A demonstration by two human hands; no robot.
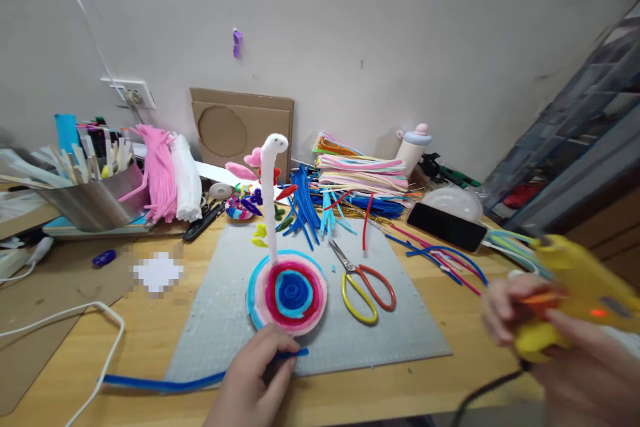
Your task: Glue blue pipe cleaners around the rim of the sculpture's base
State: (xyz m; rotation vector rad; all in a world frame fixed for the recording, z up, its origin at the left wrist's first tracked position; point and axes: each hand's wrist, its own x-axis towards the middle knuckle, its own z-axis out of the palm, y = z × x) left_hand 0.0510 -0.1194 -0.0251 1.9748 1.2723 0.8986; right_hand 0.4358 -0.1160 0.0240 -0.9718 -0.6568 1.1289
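Note:
My left hand [265, 373] pinches a blue pipe cleaner [175, 385] near its right end, at the front edge of a grey cutting mat [400, 340]. Its fingertips are by the lower rim of a round disc of coiled pipe cleaners [295, 290], ringed in blue, red, pink and white. From the disc's back rises a white fuzzy stalk [269, 207], its bent top marked with dark dots. Off to the right, blurred, my right hand [530, 327] grips a yellow glue gun [580, 280] with an orange trigger and a small red light.
Scissors [361, 282] with yellow and red handles lie on the mat. Behind are bundles of pipe cleaners [363, 173], a phone [447, 227] and a bottle [414, 147]. A metal container [95, 200] stands left. A white cable [113, 340] and the gun's black cord [490, 387] cross the table.

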